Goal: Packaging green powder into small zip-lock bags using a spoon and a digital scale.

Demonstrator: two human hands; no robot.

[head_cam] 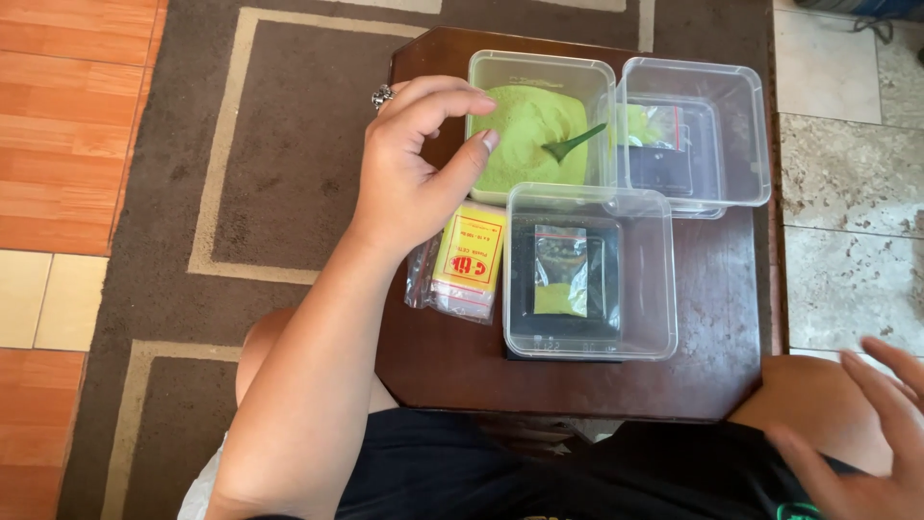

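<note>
The left hand (419, 164) is hovering over the tub of green powder (531, 125) — fingers curled, thumb apart, gripping nothing. The right hand (861, 433) is resting open-fingered by the knee — empty.

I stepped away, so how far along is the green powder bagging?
Done: one small clear bag holding green powder lies in the front clear plastic tub. In hand: nothing; left hand hovers empty, green scoop rests in powder. Left: stack of empty zip bags.
</note>
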